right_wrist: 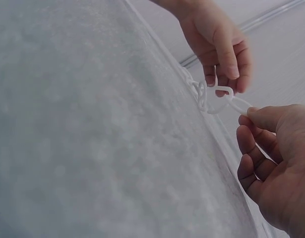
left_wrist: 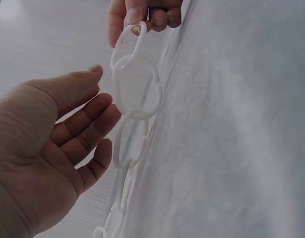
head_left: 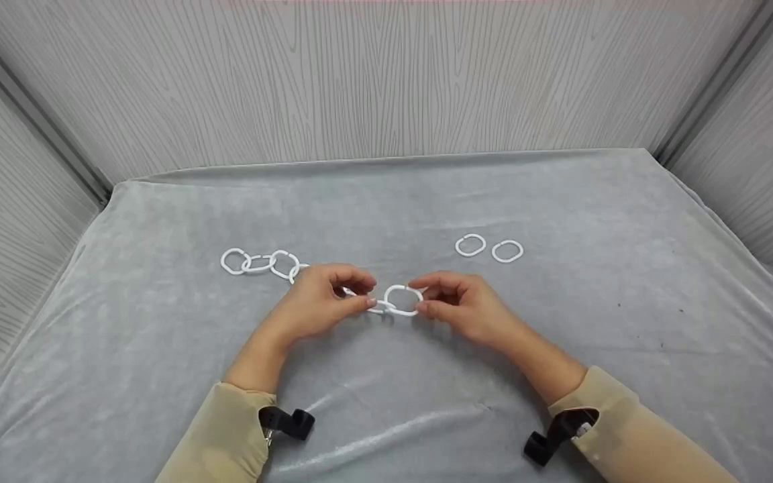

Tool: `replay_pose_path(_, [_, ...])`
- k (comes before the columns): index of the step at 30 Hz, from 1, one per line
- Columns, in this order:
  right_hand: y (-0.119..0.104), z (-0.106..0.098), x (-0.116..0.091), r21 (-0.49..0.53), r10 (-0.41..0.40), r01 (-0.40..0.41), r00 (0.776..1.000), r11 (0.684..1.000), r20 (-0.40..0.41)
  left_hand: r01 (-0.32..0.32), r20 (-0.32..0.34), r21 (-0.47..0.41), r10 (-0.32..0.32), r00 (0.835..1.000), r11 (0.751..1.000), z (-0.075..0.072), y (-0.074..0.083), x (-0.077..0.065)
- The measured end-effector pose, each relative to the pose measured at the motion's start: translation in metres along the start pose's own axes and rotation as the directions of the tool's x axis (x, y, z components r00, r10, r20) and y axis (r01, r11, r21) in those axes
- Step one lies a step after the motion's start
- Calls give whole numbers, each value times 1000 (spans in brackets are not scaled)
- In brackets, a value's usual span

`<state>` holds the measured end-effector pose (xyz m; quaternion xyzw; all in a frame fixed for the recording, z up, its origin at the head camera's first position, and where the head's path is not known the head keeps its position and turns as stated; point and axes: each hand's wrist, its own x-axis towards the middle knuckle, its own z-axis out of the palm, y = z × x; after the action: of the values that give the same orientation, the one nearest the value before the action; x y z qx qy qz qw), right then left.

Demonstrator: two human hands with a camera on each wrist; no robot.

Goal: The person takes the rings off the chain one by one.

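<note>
A chain [head_left: 257, 269] of white oval plastic links stretches across the grey cloth, its middle partly hidden by my left hand [head_left: 319, 300]. My right hand [head_left: 472, 307] pinches the end link [head_left: 401, 313] between thumb and fingertips. In the left wrist view, that end link [left_wrist: 114, 54] hangs from the right hand [left_wrist: 145, 15], with more links running down below it. Beside the chain, the left hand [left_wrist: 53, 139] has its fingers loosely bent, fingertips close to the links and nothing gripped. The right wrist view shows the left hand [right_wrist: 214, 42] hovering over the links.
Two loose white links, one [head_left: 470, 255] beside the other [head_left: 507, 261], lie apart on the cloth beyond my right hand. Grey velvety cloth [head_left: 386, 402] covers the table. Pale wood-patterned panels [head_left: 386, 80] stand behind it and at both sides.
</note>
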<state>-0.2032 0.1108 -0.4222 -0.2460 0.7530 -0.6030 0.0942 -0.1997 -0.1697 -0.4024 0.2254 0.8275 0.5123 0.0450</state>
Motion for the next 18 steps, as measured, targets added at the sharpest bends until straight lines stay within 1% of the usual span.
replay_pose_path(6, [-1,-2,0,-19,2,-3,1000,1000,-8,-6,26,35,6,1000,999,2,-2,2])
replay_pose_path(13, [-1,-2,0,-18,17,-17,1000,1000,2,-10,17,50,10,1000,999,4,-2,1])
replay_pose_path(18, [0,-1,-1,-11,11,-11,1000,1000,7,-7,14,57,6,1000,998,5,-2,-1])
